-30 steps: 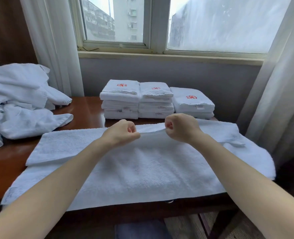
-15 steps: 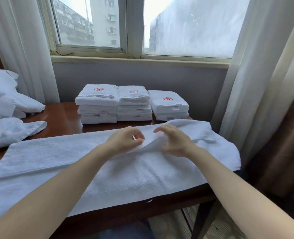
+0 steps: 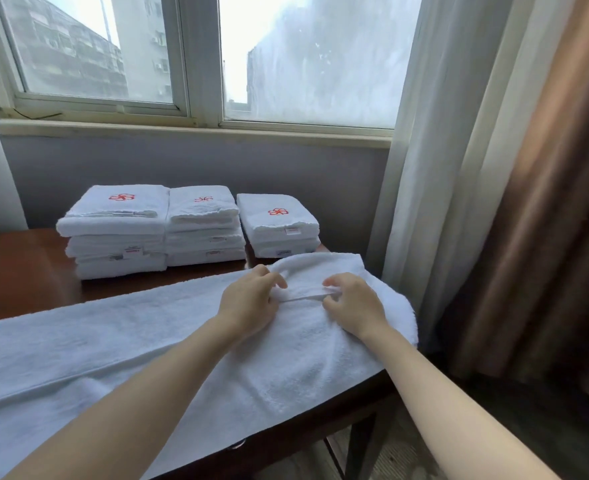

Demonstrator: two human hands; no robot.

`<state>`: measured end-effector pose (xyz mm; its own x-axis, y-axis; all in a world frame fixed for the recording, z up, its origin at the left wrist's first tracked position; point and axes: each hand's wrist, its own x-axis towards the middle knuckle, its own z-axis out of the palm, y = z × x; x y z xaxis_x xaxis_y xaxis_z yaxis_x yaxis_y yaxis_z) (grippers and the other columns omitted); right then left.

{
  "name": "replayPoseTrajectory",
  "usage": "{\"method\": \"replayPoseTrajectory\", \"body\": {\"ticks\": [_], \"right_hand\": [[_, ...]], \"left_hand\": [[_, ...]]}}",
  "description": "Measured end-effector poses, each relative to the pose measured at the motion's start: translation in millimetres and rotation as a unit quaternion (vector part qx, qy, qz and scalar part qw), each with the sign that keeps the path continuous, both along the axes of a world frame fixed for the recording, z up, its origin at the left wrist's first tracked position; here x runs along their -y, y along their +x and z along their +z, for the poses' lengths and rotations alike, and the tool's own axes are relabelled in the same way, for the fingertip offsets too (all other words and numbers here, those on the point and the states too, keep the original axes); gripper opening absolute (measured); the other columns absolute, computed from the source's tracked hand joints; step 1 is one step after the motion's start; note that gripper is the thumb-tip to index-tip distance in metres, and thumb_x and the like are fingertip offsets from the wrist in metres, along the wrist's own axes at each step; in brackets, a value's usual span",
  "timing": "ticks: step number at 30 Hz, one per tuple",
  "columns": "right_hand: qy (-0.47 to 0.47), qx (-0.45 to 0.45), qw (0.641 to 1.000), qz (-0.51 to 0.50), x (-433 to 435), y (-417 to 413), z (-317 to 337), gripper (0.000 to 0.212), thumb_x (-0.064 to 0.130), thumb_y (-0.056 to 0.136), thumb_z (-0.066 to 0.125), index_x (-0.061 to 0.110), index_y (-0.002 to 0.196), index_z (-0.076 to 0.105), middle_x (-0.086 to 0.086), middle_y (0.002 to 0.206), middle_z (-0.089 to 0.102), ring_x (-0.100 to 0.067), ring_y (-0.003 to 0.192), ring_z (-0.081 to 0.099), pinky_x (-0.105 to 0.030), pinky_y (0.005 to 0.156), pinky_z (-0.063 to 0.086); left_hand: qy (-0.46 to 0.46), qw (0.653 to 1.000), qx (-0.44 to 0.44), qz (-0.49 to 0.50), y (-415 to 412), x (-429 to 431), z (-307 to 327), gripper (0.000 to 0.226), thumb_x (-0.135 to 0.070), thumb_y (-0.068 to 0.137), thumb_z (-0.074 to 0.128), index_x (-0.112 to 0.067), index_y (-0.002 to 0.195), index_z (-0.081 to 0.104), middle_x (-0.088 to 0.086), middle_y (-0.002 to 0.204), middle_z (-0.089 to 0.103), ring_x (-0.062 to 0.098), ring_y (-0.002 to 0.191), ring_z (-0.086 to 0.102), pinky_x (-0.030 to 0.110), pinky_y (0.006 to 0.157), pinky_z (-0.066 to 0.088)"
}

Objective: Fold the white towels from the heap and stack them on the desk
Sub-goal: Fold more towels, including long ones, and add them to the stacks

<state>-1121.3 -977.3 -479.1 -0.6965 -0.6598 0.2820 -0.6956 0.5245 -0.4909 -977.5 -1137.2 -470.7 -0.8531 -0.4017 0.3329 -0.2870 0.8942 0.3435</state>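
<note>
White towel (image 3: 140, 344) pinched further right now by left hand (image 3: 248, 301) and right hand (image 3: 353, 304).

One head-worn wide-angle view, tipped forward and down over the desk (image 3: 26, 268).
From the wearer's eye height it faces the window (image 3: 286, 57) at 12 o'clock; close in, left hand (image 3: 248, 299) and right hand (image 3: 352, 306) on the towel (image 3: 147, 341) sit centre, folded stacks (image 3: 203, 223) at 11 o'clock, curtain (image 3: 545, 202) at 3 o'clock.
</note>
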Motion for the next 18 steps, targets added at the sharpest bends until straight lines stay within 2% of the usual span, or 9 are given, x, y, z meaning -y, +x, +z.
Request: {"method": "replayPoseTrajectory", "body": {"ticks": [2,6,9,11,15,18], "right_hand": [[-0.006,-0.025,1.000,-0.011,0.5,-2.9,-0.1,0.030,0.018,0.088,0.056,0.022,0.117,0.066,0.005,0.123,0.064,-0.015,0.118,0.053,-0.035,0.099,0.044],[-0.001,-0.046,0.999,-0.020,-1.2,-12.6,3.9,0.033,0.008,0.091,0.048,0.017,0.114,0.069,0.002,0.119,0.066,-0.018,0.117,0.053,-0.035,0.095,0.046],[-0.032,-0.017,0.999,-0.041,-0.5,-15.9,9.4,0.037,0.005,0.091,0.044,0.018,0.112,0.071,0.002,0.114,0.069,-0.019,0.111,0.058,-0.034,0.086,0.049],[-0.045,0.008,0.998,-0.052,0.2,-18.1,12.4,0.039,0.007,0.092,0.042,0.021,0.114,0.071,0.003,0.115,0.070,-0.020,0.108,0.060,-0.032,0.083,0.050],[-0.041,0.016,0.997,-0.061,0.7,-25.1,17.0,0.042,0.007,0.091,0.039,0.027,0.111,0.071,0.006,0.116,0.069,-0.021,0.109,0.060,-0.034,0.092,0.046],[-0.070,-0.017,0.995,-0.069,-1.7,-35.0,24.8,0.042,0.002,0.089,0.041,0.024,0.104,0.074,0.004,0.115,0.070,-0.022,0.110,0.059,-0.034,0.098,0.040]], "left_hand": [[0.010,1.000,-0.004,0.012,-0.8,1.7,-0.4,0.036,-0.015,0.090,0.051,-0.029,0.122,0.059,-0.008,0.121,0.052,0.015,0.107,0.057,0.031,0.071,0.046],[0.006,0.997,0.071,0.014,-7.4,1.8,9.5,0.045,-0.021,0.085,0.056,-0.033,0.127,0.053,-0.008,0.122,0.046,0.016,0.105,0.056,0.031,0.069,0.045],[-0.032,0.993,0.109,0.032,-17.3,-2.2,14.9,0.035,-0.030,0.085,0.058,-0.033,0.119,0.055,-0.007,0.116,0.042,0.017,0.097,0.054,0.028,0.063,0.037],[-0.057,0.991,0.109,0.046,-23.3,-6.8,16.3,0.027,-0.039,0.085,0.060,-0.031,0.110,0.059,-0.006,0.110,0.042,0.018,0.097,0.053,0.029,0.065,0.038],[-0.164,0.983,0.061,0.052,-35.3,-11.9,16.4,0.019,-0.040,0.085,0.059,-0.025,0.093,0.069,-0.003,0.104,0.047,0.019,0.099,0.050,0.030,0.068,0.039],[-0.173,0.983,0.064,0.021,-43.9,-12.7,18.5,0.020,-0.038,0.084,0.057,-0.024,0.086,0.071,-0.004,0.105,0.052,0.018,0.098,0.050,0.030,0.075,0.041]]}}
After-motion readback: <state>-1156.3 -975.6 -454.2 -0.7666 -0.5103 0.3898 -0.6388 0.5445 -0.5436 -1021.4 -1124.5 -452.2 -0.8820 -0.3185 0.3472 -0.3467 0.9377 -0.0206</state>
